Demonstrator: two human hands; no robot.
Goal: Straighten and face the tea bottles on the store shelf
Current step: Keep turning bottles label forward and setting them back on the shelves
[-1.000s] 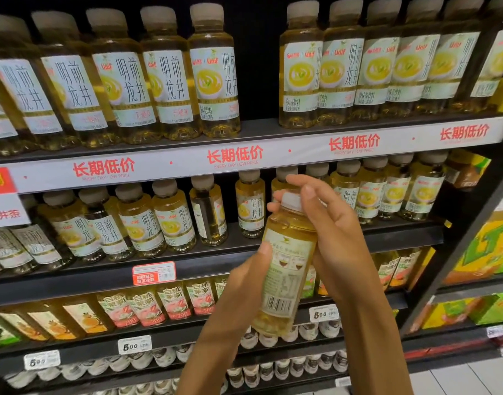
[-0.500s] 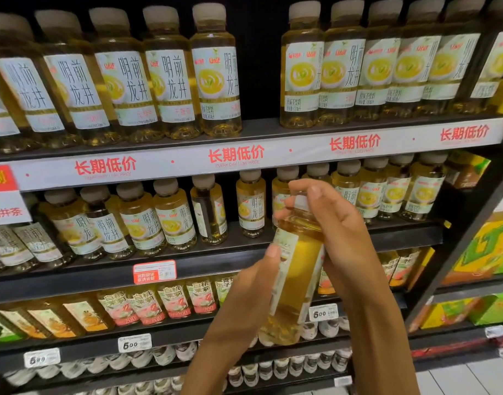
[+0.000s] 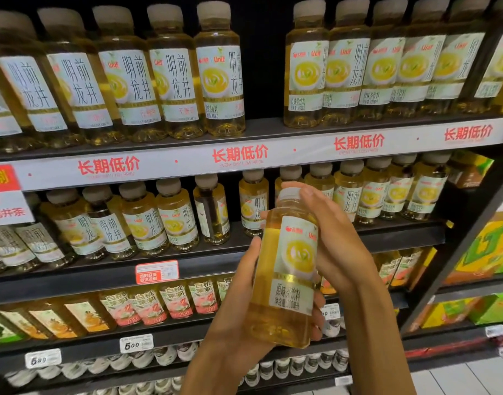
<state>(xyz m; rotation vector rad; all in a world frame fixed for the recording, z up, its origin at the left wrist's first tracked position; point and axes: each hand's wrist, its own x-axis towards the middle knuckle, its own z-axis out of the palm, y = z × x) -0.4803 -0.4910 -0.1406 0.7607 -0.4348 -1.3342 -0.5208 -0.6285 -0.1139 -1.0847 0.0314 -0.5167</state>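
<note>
I hold one tea bottle (image 3: 284, 269) up in front of the shelves, clear of every shelf, nearly upright with its cap tipped slightly right. Its front label with the yellow cup picture faces me. My left hand (image 3: 238, 317) cups the lower body from the left, thumb along the side and fingertips wrapping round to the bottle's right edge. My right hand (image 3: 333, 246) grips the upper part from the right, fingers curled over the white cap (image 3: 288, 193).

Behind the bottle runs the middle shelf (image 3: 387, 238), its row of the same bottles facing various ways; one bottle (image 3: 211, 212) shows its side rather than its front. The top shelf (image 3: 261, 129) carries two groups with a dark gap (image 3: 263, 67) between them.
</note>
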